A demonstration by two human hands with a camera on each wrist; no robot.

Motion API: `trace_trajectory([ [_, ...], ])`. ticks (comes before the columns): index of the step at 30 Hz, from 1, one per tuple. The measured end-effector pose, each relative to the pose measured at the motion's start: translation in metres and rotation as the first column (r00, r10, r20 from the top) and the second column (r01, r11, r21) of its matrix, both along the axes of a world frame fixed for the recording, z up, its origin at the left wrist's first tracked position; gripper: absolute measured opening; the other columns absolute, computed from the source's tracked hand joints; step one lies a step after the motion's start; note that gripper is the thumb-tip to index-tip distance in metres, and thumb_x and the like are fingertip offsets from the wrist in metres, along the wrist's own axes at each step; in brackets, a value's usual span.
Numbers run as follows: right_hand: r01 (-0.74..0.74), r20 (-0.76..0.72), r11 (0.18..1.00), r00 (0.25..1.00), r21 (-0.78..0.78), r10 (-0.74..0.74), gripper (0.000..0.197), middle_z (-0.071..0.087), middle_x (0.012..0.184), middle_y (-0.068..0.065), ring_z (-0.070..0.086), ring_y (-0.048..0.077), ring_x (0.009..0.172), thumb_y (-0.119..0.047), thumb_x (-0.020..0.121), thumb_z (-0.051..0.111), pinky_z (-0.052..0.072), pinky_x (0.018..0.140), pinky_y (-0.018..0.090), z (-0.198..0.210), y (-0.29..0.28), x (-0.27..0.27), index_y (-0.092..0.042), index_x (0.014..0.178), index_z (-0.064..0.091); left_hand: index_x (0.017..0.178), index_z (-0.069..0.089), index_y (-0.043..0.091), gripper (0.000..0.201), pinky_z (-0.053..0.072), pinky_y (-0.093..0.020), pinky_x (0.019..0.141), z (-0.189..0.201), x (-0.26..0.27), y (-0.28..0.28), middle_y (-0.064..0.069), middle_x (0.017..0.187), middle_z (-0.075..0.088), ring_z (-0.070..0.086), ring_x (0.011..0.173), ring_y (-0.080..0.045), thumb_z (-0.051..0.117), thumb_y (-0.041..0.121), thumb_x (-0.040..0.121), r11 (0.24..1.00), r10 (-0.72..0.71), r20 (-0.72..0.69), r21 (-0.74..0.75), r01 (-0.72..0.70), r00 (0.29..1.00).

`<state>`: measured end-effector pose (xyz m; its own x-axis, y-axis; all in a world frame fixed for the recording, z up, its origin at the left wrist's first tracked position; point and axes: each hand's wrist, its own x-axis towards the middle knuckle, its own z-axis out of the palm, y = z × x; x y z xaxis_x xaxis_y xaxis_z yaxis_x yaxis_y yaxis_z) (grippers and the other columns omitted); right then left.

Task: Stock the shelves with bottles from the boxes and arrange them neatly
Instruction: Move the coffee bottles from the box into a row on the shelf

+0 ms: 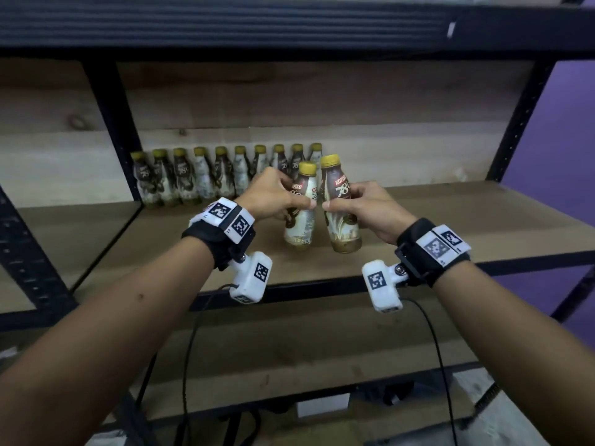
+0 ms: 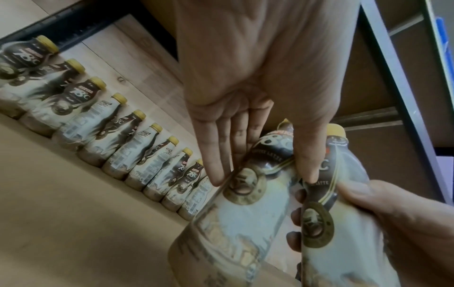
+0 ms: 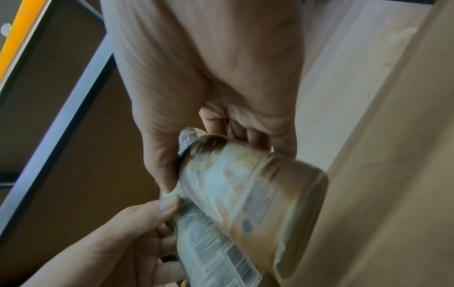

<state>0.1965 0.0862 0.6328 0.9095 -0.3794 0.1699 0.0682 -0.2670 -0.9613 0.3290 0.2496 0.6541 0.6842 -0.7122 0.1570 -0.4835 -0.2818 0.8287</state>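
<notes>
A dark metal rack with wooden boards fills the view, and the middle shelf (image 1: 450, 217) is where the stocking happens. Along its back wall, at the left, stands a row of bottles (image 1: 222, 175), yellow-capped, shoulder to shoulder, ending just behind the hands.

The left hand (image 1: 273, 196) wraps the waist of the left bottle (image 1: 301, 217); the wrist view shows the fingers (image 2: 213, 155) lying long down one side and the thumb on the other, so this grip is pressed round the bottle, not spread. Touching it on the right is the right bottle (image 1: 341, 207), which the right hand (image 1: 370, 210) holds the same way, thumb in front and fingers curled behind. Both bottles lean a little, caps tipped toward each other, and seem to hover just above the board near its front; whether the bases touch the wood cannot be told.

The step in hand looks like carrying this pair back to extend the row. To do it well, it would help to bring each bottle upright first, then part them slightly so they do not knock. The left one likely goes down beside the last bottle in the row, close but without shoving it. Keeping hold low on the body should steady the set-down, and turning labels forward would keep the line neat.
</notes>
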Motion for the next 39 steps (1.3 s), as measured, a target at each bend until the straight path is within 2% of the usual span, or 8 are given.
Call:
trace_trajectory([
  [6,0.023,-0.005,0.996,1.000,-0.089,-0.024,0.017,0.076,0.073,-0.002,0.071,0.009,0.064,-0.017,0.073,0.084,0.050,0.050,0.017,0.013,-0.078,0.040,-0.015,0.086,0.073,0.086,0.067,0.020,0.035,0.058,-0.028,0.063,0.007,0.034,-0.074,0.008,0.083,0.071,0.069,0.078,-0.011,0.087,0.035,0.061,0.991,0.087,0.202,0.086,-0.106,0.975],
  [9,0.016,-0.018,0.994,1.000,-0.112,-0.018,0.019,0.076,0.073,-0.002,0.071,0.009,0.065,-0.018,0.073,0.084,0.050,0.051,0.017,0.015,-0.121,0.060,-0.014,0.088,0.074,0.112,0.062,0.018,0.056,0.062,-0.038,0.061,0.007,0.054,-0.119,0.002,0.094,0.069,0.070,0.081,-0.017,0.086,0.030,0.063,0.992,0.089,0.167,0.070,-0.101,0.982],
  [12,0.021,-0.034,0.992,0.999,-0.127,-0.025,0.020,0.076,0.074,-0.002,0.072,0.009,0.066,-0.016,0.073,0.084,0.050,0.051,0.017,0.014,-0.160,0.080,-0.013,0.089,0.074,0.125,0.058,0.018,0.070,0.061,-0.033,0.064,0.004,0.073,-0.162,0.001,0.105,0.067,0.068,0.086,-0.019,0.087,0.031,0.063,0.983,0.151,0.186,0.071,-0.167,0.971],
  [14,0.014,-0.057,0.989,0.998,-0.149,-0.023,0.022,0.075,0.076,0.002,0.071,0.009,0.064,-0.015,0.072,0.084,0.049,0.051,0.017,0.012,-0.184,0.090,-0.010,0.091,0.074,0.113,0.064,0.022,0.059,0.055,-0.023,0.065,0.003,0.085,-0.188,0.002,0.111,0.067,0.064,0.090,-0.014,0.089,0.033,0.060,0.977,0.169,0.241,0.085,-0.194,0.956],
  [18,-0.037,-0.107,0.991,0.994,-0.127,0.024,0.023,0.073,0.077,0.007,0.068,0.011,0.061,-0.010,0.074,0.082,0.049,0.049,0.017,0.007,-0.225,0.110,-0.004,0.095,0.073,0.088,0.073,0.014,0.045,0.058,-0.039,0.080,0.007,0.107,-0.230,-0.002,0.090,0.072,0.067,0.088,-0.020,0.088,0.039,0.054,0.941,0.177,0.303,0.229,-0.251,0.937],
  [23,-0.066,-0.129,0.986,0.991,-0.151,0.046,0.018,0.071,0.080,0.007,0.068,0.019,0.072,-0.004,0.074,0.079,0.052,0.061,0.024,-0.002,-0.264,0.137,-0.008,0.091,0.072,0.075,0.071,0.015,0.037,0.053,-0.028,0.062,0.004,0.132,-0.270,0.003,0.071,0.068,0.065,0.074,-0.017,0.086,0.045,0.058,0.863,0.222,0.396,0.347,-0.369,0.891],
  [28,-0.093,-0.143,0.985,0.987,-0.148,0.071,0.030,0.074,0.098,0.015,0.071,0.028,0.091,-0.004,0.073,0.080,0.058,0.084,0.039,-0.013,-0.290,0.167,-0.002,0.102,0.073,0.066,0.066,0.023,0.024,0.051,-0.026,0.058,-0.005,0.153,-0.292,0.006,0.067,0.065,0.063,0.066,-0.015,0.084,0.037,0.059,0.836,0.303,0.417,0.315,-0.449,0.857],
  [39,-0.042,-0.170,0.972,0.985,-0.233,0.002,0.039,0.074,0.094,0.003,0.071,0.020,0.089,-0.016,0.063,0.088,0.058,0.085,0.039,-0.029,-0.307,0.217,-0.016,0.099,0.072,0.065,0.064,0.023,0.023,0.057,-0.028,0.059,-0.021,0.175,-0.303,0.006,0.063,0.067,0.066,0.062,-0.015,0.083,0.035,0.060,0.798,0.421,0.366,0.286,-0.531,0.830],
])
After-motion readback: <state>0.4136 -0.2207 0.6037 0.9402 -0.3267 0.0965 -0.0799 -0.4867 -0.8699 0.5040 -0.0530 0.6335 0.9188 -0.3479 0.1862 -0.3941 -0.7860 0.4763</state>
